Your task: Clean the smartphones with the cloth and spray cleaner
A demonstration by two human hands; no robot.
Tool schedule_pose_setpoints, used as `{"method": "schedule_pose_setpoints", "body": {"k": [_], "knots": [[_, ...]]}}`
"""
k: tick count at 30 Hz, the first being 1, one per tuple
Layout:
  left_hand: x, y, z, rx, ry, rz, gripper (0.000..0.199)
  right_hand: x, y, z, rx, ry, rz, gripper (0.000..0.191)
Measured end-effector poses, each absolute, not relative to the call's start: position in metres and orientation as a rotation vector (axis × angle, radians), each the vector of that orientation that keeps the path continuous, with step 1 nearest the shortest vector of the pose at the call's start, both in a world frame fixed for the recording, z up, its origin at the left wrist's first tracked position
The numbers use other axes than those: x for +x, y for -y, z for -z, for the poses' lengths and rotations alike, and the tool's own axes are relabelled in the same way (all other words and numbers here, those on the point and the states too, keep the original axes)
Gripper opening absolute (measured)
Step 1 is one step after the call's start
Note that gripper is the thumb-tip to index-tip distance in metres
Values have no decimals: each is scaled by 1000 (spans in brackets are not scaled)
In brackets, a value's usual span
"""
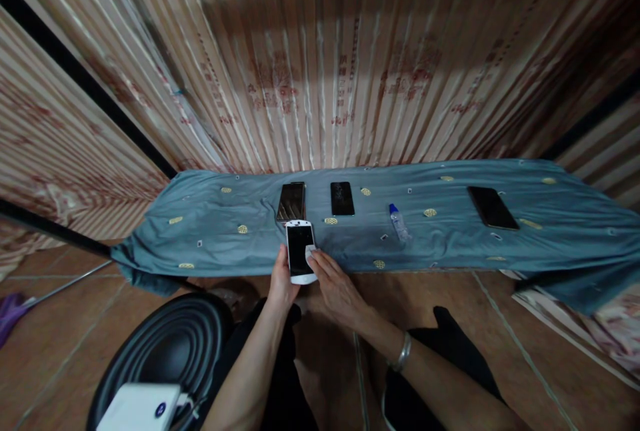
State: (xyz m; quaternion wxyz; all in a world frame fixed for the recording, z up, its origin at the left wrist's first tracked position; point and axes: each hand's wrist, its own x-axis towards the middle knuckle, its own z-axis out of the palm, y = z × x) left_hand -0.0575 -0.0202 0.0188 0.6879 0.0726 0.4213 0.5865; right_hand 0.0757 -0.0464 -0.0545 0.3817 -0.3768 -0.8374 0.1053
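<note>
A white-framed smartphone (298,242) with a dark screen is held over the near edge of the bench in my left hand (283,283), whose fingers close around its lower left side. My right hand (339,286) pinches a small whitish wipe (309,252) against the right part of that screen. Just beyond, a dark phone (291,201) lies on the cloth, partly on another flat item at its edge. Right of it is a black phone (342,198) with whitish marks on its glass. A small clear bottle with a blue cap (399,223) lies farther right.
The bench wears a rumpled blue-green cloth (240,248). Another dark device (493,207) rests at its right. Striped curtains (320,71) hang behind, with dark poles at the sides. Black ringed, basin-like objects (165,344) and a white box with a cable (143,408) sit lower left.
</note>
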Motion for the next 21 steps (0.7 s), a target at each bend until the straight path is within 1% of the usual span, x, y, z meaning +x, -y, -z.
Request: {"method": "schedule_pose_setpoints", "body": {"k": [2,6,10,16,21], "knots": [[-60,20,-18,191,-920,-1308,44,76,50,56,-952,2149,-240,72],[-64,21,-19,215,-906,-1304,54,73,54,62,-923,2173,-169,71],[-63,21,-22,199,-895,-1334,54,70,56,63,-912,2199,-142,73],[-55,22,-24,224,-910,-1328,55,69,65,47,-893,2255,-177,74],[-49,22,-23,190,-895,-1285,58,69,71,36,-845,2300,-139,73]]}}
